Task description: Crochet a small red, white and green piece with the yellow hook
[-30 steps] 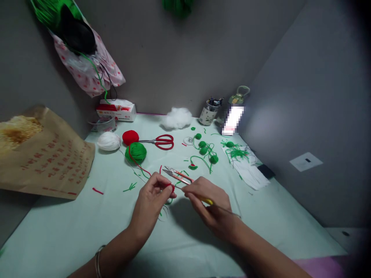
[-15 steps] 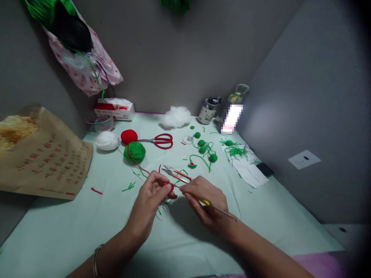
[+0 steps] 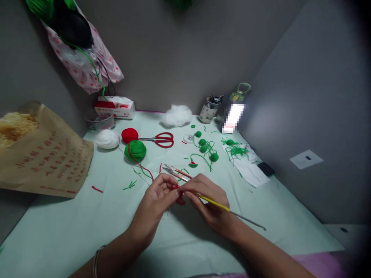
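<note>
- Landmark: the green yarn ball (image 3: pixel 135 151) on the table (image 3: pixel 87 231); I take all places from it.
- Left hand (image 3: pixel 158 199): on the near side of the ball and to its right. I see its fingers curled inward, thumb and fingertips pinching the small red yarn piece (image 3: pixel 181 200).
- Right hand (image 3: pixel 207 197): farther right of the ball, closed in a pen-like grip on the yellow-handled crochet hook (image 3: pixel 216 203). The fingers hide the working tip from me, so I cannot tell whether it sits in a loop.
- Supply: the red yarn ball (image 3: pixel 130 135) lies just behind the green one; a red strand (image 3: pixel 144 168) crosses it and runs toward the left hand.
- Progress: several green pieces (image 3: pixel 203 148), well right of the ball, look formed, though with loose tails. I judge the red piece incomplete: small, in hand, its strand apparently uncut.
- Snips (image 3: pixel 177 172): open-bladed, right of the ball on its near side.
</note>
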Available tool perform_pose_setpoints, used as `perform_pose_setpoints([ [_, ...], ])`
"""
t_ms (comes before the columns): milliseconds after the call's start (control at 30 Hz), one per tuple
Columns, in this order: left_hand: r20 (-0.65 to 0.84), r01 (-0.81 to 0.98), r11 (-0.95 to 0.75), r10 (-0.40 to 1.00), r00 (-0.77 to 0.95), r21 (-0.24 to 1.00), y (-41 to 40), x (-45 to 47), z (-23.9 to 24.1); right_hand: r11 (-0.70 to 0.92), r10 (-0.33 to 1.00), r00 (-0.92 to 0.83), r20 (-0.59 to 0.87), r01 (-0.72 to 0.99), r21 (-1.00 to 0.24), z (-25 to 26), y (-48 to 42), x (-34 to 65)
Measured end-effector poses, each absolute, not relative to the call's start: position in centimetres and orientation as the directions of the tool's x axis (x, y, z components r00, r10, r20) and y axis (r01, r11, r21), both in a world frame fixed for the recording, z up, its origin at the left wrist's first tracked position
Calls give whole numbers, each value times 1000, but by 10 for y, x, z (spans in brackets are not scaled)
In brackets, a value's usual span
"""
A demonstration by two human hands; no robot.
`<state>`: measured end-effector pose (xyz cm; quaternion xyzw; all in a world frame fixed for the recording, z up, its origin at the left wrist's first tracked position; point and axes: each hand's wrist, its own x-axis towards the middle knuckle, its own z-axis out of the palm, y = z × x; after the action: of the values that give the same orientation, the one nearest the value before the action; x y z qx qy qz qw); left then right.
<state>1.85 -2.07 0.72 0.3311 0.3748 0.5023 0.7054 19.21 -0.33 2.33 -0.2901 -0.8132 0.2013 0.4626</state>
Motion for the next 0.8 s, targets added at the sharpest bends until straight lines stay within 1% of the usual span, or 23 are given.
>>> perform_pose_setpoints([
  [200,-208,-470,281,957,201,837,-19,18,11,593,800,-271,535,220,-775,21,1,193],
  [333,-209,-465,285,956,207,838,-20,17,10,481,871,-215,442,187,-857,18,2,193],
  [467,-214,-451,284,956,202,846,-20,16,10,337,934,-162,318,106,-936,17,3,193],
  [600,-223,-440,292,954,202,849,-19,16,11,235,960,-166,227,31,-972,18,4,192],
  [800,-216,-454,284,956,196,845,-18,16,10,227,952,-204,229,-33,-973,18,4,194],
])
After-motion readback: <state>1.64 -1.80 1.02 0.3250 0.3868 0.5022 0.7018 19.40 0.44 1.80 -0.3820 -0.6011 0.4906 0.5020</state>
